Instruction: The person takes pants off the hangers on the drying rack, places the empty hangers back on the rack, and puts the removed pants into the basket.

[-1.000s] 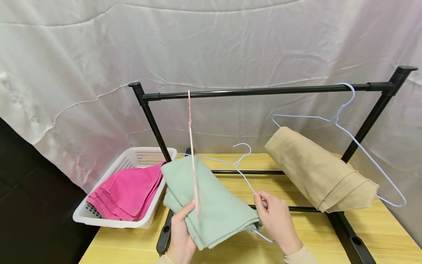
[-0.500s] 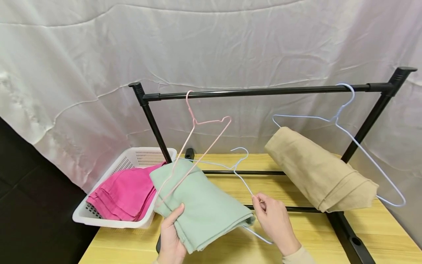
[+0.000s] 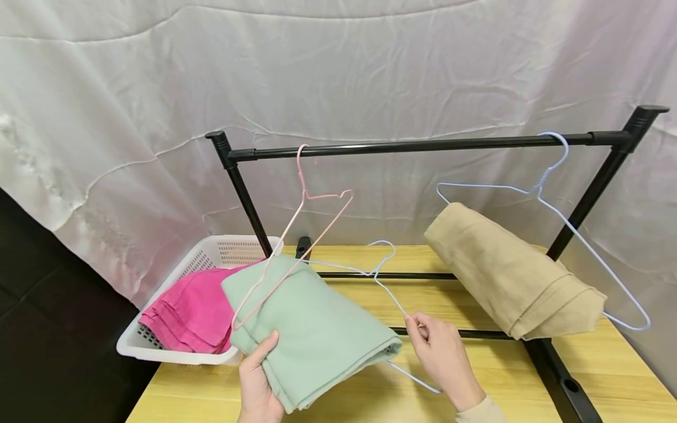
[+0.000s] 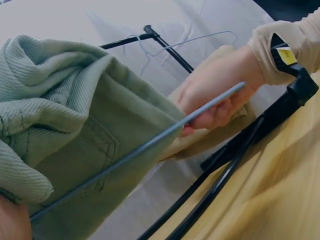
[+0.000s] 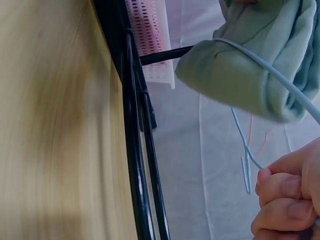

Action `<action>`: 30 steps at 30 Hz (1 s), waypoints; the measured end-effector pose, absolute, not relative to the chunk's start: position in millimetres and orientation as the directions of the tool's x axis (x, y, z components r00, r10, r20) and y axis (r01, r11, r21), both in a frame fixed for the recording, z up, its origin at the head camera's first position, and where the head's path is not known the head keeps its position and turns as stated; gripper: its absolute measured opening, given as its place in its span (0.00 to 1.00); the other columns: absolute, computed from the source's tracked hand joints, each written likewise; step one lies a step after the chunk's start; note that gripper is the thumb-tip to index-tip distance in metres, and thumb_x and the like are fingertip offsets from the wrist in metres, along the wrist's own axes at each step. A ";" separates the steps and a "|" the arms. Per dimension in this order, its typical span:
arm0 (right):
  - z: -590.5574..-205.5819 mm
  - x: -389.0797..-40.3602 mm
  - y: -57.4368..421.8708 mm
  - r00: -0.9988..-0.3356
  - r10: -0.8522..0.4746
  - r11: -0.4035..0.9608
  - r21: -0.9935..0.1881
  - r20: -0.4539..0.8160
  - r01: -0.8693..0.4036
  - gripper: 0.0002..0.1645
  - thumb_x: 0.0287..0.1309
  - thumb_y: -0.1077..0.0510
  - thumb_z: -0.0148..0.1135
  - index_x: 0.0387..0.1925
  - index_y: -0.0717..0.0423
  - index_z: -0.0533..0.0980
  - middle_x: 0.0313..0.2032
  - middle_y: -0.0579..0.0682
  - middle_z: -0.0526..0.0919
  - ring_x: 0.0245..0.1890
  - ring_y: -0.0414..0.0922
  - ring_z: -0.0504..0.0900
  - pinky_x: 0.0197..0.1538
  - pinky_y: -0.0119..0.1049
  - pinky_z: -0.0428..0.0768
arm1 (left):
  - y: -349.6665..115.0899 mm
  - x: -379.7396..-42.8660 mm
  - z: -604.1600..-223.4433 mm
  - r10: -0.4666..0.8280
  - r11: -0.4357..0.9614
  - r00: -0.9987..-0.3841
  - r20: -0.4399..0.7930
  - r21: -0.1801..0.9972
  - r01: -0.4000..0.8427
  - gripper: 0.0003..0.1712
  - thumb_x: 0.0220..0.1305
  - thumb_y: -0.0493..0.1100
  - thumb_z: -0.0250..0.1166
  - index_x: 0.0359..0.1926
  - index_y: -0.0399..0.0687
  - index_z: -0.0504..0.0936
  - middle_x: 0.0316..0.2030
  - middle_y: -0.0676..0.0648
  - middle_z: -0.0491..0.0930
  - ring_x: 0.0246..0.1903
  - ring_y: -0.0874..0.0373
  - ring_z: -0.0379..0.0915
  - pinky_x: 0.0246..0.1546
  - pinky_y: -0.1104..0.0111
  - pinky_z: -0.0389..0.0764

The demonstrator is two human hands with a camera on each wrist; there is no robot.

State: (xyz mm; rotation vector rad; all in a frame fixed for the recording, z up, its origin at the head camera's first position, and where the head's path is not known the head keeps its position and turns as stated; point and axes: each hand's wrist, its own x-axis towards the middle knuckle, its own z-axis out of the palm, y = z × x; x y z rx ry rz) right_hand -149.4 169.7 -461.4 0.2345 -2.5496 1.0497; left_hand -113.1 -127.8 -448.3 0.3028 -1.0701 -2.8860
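My left hand point(image 3: 260, 385) grips folded light green trousers point(image 3: 317, 335), thumb on top and the other fingers hidden beneath. A pocket with stitching shows on the trousers in the left wrist view. Between finger and thumb, my right hand point(image 3: 440, 355) pinches one sloping arm of a pale blue wire hanger point(image 4: 145, 146). The trousers are folded through this hanger; its lower bar juts out at their right end, and its hook stands free behind them. In the head view a pink wire hanger point(image 3: 302, 181), hooked on the rack, overlaps the left part of the trousers.
A black rack point(image 3: 423, 146) spans the wooden table point(image 3: 185, 393). At its right end tan trousers point(image 3: 513, 270) hang on another blue hanger point(image 3: 540, 185). Bright pink folded clothing point(image 3: 195, 311) lies in a white basket point(image 3: 174, 356) at left. A pale curtain point(image 3: 370, 70) hangs behind.
My left hand and the green trousers have moved left and slightly down, with the blue hanger shifting along. The pink hanger has swung from edge-on to show its triangle. My right hand has barely moved.
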 end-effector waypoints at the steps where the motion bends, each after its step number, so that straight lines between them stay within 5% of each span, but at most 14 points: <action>1: -461.7 -149.1 169.6 -0.921 -0.017 0.706 -0.648 0.389 -0.286 0.20 0.77 0.56 0.62 0.24 0.42 0.77 0.13 0.33 0.51 0.15 0.29 0.47 0.21 0.26 0.54 | -130.2 -112.1 -447.2 -0.113 -0.763 -0.980 -0.162 0.646 -0.019 0.17 0.81 0.41 0.58 0.60 0.58 0.61 0.55 0.60 0.73 0.52 0.66 0.80 0.61 0.72 0.82; 12: -463.2 -146.6 168.1 -0.915 -0.099 0.663 -0.660 0.391 -0.353 0.26 0.76 0.58 0.63 0.19 0.41 0.69 0.12 0.28 0.51 0.15 0.28 0.48 0.23 0.26 0.56 | -161.4 -100.6 -444.4 -0.023 -0.766 -0.997 -0.074 0.642 -0.029 0.06 0.84 0.43 0.53 0.55 0.55 0.71 0.47 0.60 0.82 0.45 0.66 0.85 0.55 0.72 0.86; 22: -459.4 -143.7 174.8 -0.927 -0.156 0.643 -0.678 0.340 -0.357 0.22 0.77 0.56 0.63 0.23 0.39 0.75 0.12 0.29 0.55 0.15 0.27 0.52 0.22 0.25 0.58 | -196.0 -99.2 -440.6 0.123 -0.723 -0.992 0.008 0.686 -0.084 0.08 0.87 0.42 0.47 0.53 0.51 0.73 0.46 0.56 0.85 0.43 0.64 0.87 0.53 0.73 0.87; 30: -456.4 -143.8 176.8 -0.932 -0.204 0.625 -0.693 0.298 -0.358 0.21 0.78 0.55 0.63 0.23 0.40 0.75 0.13 0.30 0.57 0.15 0.28 0.53 0.23 0.24 0.59 | -222.1 -94.9 -429.2 0.066 -0.597 -0.996 -0.064 0.797 -0.091 0.06 0.86 0.43 0.47 0.54 0.46 0.68 0.46 0.55 0.82 0.44 0.65 0.86 0.51 0.72 0.88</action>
